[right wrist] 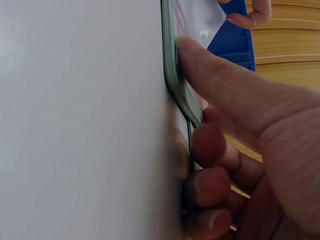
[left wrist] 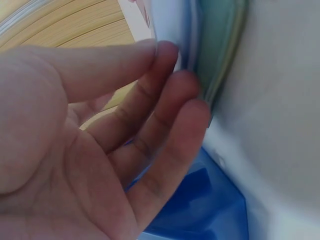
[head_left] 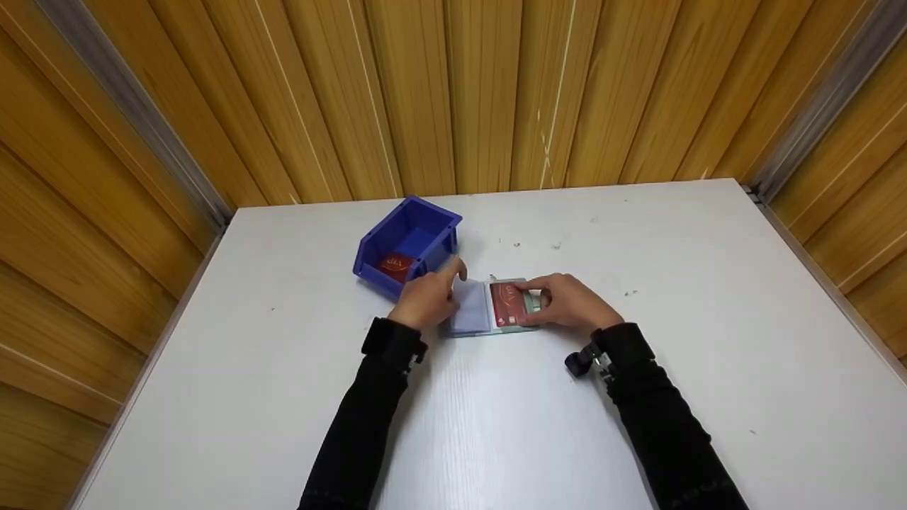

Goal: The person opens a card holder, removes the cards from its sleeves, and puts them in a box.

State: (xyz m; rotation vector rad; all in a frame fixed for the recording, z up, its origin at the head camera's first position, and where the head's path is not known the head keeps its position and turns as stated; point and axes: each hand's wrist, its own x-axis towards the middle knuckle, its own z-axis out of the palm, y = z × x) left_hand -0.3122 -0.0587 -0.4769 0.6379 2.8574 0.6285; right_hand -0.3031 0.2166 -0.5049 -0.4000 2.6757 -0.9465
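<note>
A small card holder point(head_left: 533, 304) with a green cover lies open on the white table. On its right side sits a red card point(head_left: 506, 306) with gold markings. My left hand point(head_left: 425, 300) pinches a clear plastic sleeve point(left wrist: 169, 20) of the holder between thumb and fingertips, at the left page. My right hand point(head_left: 572, 306) grips the holder's right side; the right wrist view has its thumb point(right wrist: 220, 75) on top and the other fingers curled at the edge. Whether the red card is inside a sleeve, I cannot tell.
A blue bin point(head_left: 441, 255) stands just behind and left of the card holder, close to my left hand. Inside it lies another red card point(head_left: 395, 266). Yellow wood-patterned panels point(head_left: 482, 99) rise behind the table and at both sides.
</note>
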